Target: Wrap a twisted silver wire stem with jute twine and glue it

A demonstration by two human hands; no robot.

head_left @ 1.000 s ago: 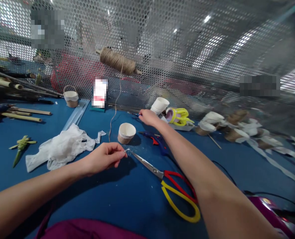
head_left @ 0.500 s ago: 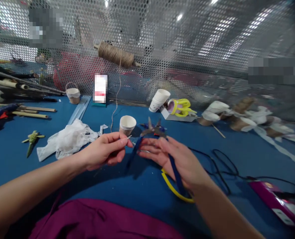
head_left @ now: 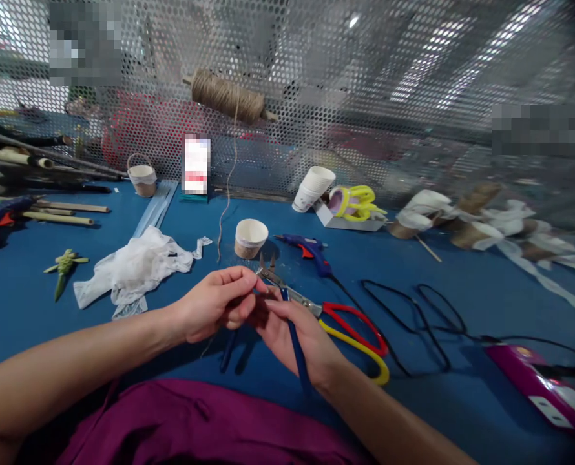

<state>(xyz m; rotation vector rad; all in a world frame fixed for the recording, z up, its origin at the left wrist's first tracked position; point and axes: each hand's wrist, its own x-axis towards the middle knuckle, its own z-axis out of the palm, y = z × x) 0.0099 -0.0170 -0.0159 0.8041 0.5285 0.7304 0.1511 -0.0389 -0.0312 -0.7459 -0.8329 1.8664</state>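
Blue-handled pliers (head_left: pixel 297 355) rest in my right hand (head_left: pixel 297 329), their jaws apart and pointing away from me. The fingers are curled around one handle, while the other handle sticks out below my hands. My left hand (head_left: pixel 222 300) is closed in a pinch right beside the jaws, on what looks like a thin wire, mostly hidden by the fingers. The fingertips of both hands meet or nearly meet. Just beyond them stands a small paper cup (head_left: pixel 251 239) with brown twine wrapped round its lower part.
Scissors (head_left: pixel 353 323) with red and yellow handles lie right of my hands, near a blue glue gun (head_left: pixel 309 248) and its black cord. White lace (head_left: pixel 145 265) lies left. A twine spool (head_left: pixel 227 97) hangs on the mesh; stacked cups (head_left: pixel 314 187) stand behind. A purple power strip (head_left: pixel 524 381) lies right.
My right hand has brought the pliers left and closer to me, up to my left fingertips. The scissors and glue gun now show more fully.
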